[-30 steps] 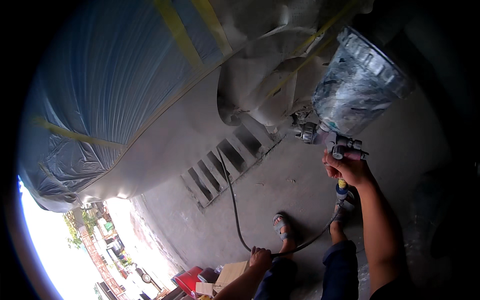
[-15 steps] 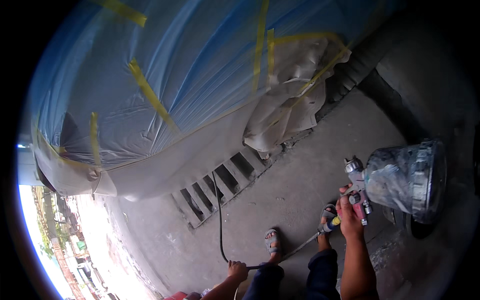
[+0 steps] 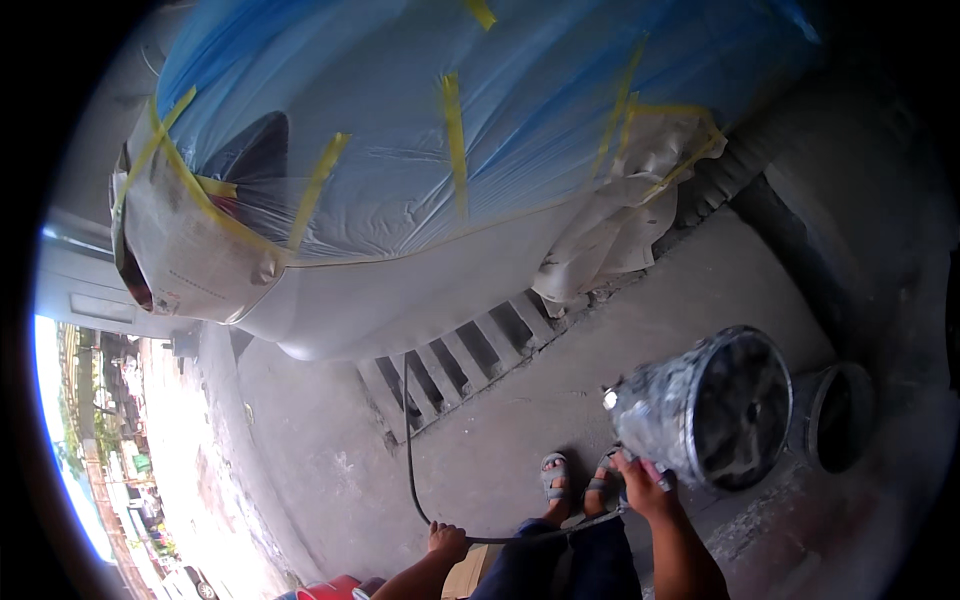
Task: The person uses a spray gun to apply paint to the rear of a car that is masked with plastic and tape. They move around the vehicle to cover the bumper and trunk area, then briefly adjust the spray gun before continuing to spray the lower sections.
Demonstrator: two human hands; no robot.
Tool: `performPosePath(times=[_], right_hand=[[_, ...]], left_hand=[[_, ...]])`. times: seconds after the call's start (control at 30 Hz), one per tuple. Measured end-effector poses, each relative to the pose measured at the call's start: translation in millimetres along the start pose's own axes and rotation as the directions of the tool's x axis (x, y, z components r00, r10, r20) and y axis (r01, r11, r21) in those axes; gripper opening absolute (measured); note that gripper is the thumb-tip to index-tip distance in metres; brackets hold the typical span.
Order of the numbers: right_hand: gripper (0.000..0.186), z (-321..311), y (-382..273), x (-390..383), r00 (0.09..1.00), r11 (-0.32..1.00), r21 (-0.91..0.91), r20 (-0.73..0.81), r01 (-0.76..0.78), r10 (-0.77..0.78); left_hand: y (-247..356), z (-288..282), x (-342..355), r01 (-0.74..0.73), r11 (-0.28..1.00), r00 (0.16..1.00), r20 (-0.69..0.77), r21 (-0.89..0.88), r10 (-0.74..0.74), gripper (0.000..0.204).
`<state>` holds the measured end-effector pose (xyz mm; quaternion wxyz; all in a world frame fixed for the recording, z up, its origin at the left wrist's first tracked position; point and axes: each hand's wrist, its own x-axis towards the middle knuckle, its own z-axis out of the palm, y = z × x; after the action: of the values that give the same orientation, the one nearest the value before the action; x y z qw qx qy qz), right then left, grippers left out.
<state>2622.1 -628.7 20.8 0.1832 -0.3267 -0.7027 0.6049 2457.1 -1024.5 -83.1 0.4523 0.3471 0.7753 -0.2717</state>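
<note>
My right hand [image 3: 645, 487] is closed around the handle of a paint spray gun [image 3: 658, 473]. The gun's large paint cup [image 3: 665, 400] is smeared silver-grey, and its dark round end is turned toward me. Lower down on the left, my left hand [image 3: 447, 541] grips a thin dark air hose [image 3: 410, 470]. That hose loops up toward the grate on one side and runs across my legs to the gun on the other. Ahead stands a vehicle with a smooth grey bumper [image 3: 390, 315], covered above by blue-tinted plastic film [image 3: 390, 150] held with yellow tape [image 3: 453, 140].
Masking paper [image 3: 215, 250] wraps the vehicle's left end, and crumpled paper [image 3: 610, 235] covers part of its right. A slotted floor drain [image 3: 482, 350] lies below the bumper. A dark bucket [image 3: 850, 415] sits at right. Near my left arm are a red container [image 3: 328, 588] and cardboard [image 3: 468, 574].
My view has swung left, showing more of the vehicle's left end. The spray gun has moved left and tilted, so its cup's end now faces me. Both hands keep their hold.
</note>
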Motion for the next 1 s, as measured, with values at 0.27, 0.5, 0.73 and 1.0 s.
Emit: performPosePath(times=[0.27,0.5,0.73,1.0], right_hand=[[0.023,19.9,-25.2,32.9,0.916,0.898,0.417,-0.289,-0.141,0.278],[0.019,155.0,-58.5,-27.6,0.972,0.990,0.061,0.191,0.127,-0.136],[0.020,248.9,-117.6,-50.2,0.946,0.992,0.060,0.301,0.110,-0.124],[0.028,243.0,-168.4,-43.9,0.998,0.805,0.592,-0.020,-0.035,0.058]], left_hand=[[-43.1,5.1,-16.1,-0.005,1.000,1.000,0.023,0.014,0.005,0.029],[-152.0,32.5,-26.1,-0.067,0.986,0.995,0.079,0.154,0.055,0.046],[-264.8,37.8,-10.9,-0.104,0.973,0.993,0.069,0.204,0.092,0.029],[-321.0,34.0,-14.7,-0.114,0.965,0.977,0.202,0.235,0.066,0.026]])
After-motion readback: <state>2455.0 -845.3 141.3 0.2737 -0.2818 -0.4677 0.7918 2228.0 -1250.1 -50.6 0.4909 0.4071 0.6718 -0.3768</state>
